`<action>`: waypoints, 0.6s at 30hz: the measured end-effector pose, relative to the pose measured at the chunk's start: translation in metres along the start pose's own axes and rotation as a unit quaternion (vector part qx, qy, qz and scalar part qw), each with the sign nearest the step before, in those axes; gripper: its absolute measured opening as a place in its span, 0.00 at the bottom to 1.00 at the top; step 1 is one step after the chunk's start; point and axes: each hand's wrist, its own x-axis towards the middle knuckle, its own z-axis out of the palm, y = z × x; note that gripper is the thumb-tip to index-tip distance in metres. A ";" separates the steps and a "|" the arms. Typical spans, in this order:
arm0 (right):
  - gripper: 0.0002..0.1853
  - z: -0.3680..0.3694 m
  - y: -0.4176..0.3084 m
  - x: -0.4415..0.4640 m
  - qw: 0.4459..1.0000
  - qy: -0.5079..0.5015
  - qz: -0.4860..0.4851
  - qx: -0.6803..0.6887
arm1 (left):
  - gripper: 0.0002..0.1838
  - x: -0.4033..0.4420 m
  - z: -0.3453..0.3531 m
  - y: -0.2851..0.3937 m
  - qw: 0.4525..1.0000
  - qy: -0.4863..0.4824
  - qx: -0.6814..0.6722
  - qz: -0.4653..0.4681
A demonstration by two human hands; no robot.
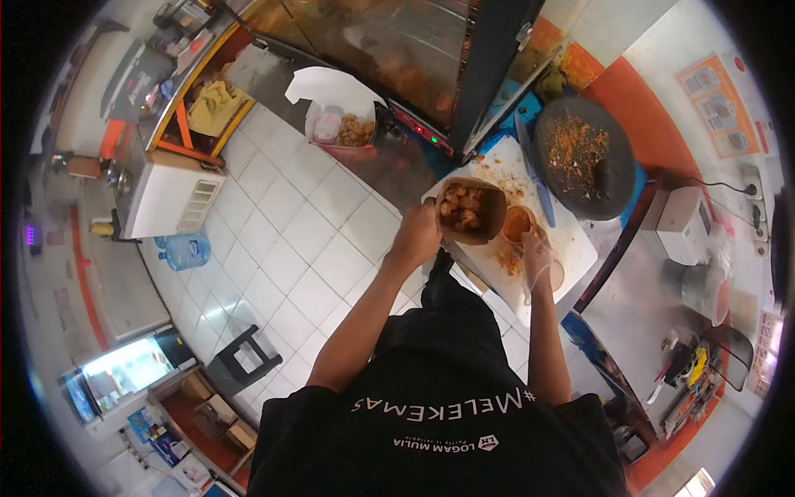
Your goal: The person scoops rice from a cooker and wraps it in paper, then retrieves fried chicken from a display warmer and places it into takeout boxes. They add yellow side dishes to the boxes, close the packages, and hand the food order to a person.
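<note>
My left hand grips the near left side of an open brown paper box. Inside the box lie browned, fried-looking chunks. My right hand, in a clear plastic glove, closes around a small round cup with orange-brown contents, just right of the box. Both hands are over a white cutting board strewn with orange crumbs and smears. A long knife lies along the board's far right part. Beyond it sits a dark stone mortar with reddish-orange bits spread across it.
A glass-fronted warmer stands ahead. Left of it, an open white box holds a wrapped white bundle and fried pieces. White floor tiles extend leftward, with a dark stool and a blue water jug. A metal counter is on the right.
</note>
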 end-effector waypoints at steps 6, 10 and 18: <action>0.31 -0.016 -0.066 -0.056 0.878 0.113 -0.070 -0.460 | 0.15 0.034 0.039 -0.040 0.996 -0.084 0.016 -0.032; 0.36 -0.039 -0.056 -0.084 0.770 0.062 -0.099 -0.627 | 0.23 0.046 0.052 -0.062 0.988 -0.143 -0.040 -0.041; 0.39 -0.050 -0.029 -0.080 0.793 0.115 -0.066 -0.595 | 0.33 0.032 0.010 -0.092 0.927 -0.262 -0.240 -0.120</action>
